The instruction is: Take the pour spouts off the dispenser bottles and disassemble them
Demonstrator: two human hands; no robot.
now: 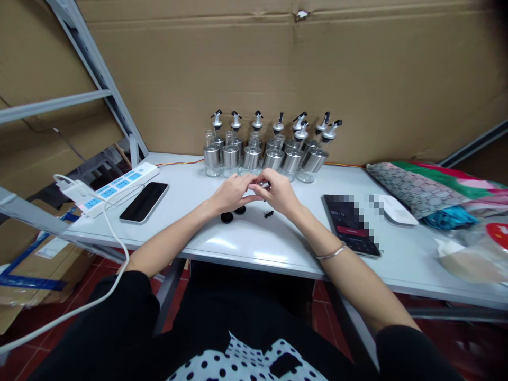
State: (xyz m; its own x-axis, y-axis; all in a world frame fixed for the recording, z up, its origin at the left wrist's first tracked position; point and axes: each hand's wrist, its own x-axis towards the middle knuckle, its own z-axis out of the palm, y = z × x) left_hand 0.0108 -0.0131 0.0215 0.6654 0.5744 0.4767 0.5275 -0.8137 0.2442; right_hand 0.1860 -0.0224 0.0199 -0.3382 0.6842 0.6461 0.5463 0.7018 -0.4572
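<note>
Left hand: the left hand (232,191) is closed, fingertips pinched on a small metal part (264,185) held just above the tabletop (254,243); what the part is cannot be told
Right hand: the right hand (280,191) is closed on the same small metal part, fingertips met against those of the left hand; a thin bracelet (331,253) is worn on its wrist
Small black pieces: two round black caps (232,214) are laid on the tabletop just below the hands; tiny black bits (269,214) are seen beside them
Bottles: a row of glass bottles (270,151) with metal sleeves and spouts is stood just behind the hands, against the cardboard wall (278,69)
Left side: a dark phone (144,201) is laid near a white power strip (117,188); a white cable (113,254) is run from it
Right side: a second phone (351,225) with a lit screen is laid near a white mouse (397,211); folded fabrics (420,185) are piled beyond
</note>
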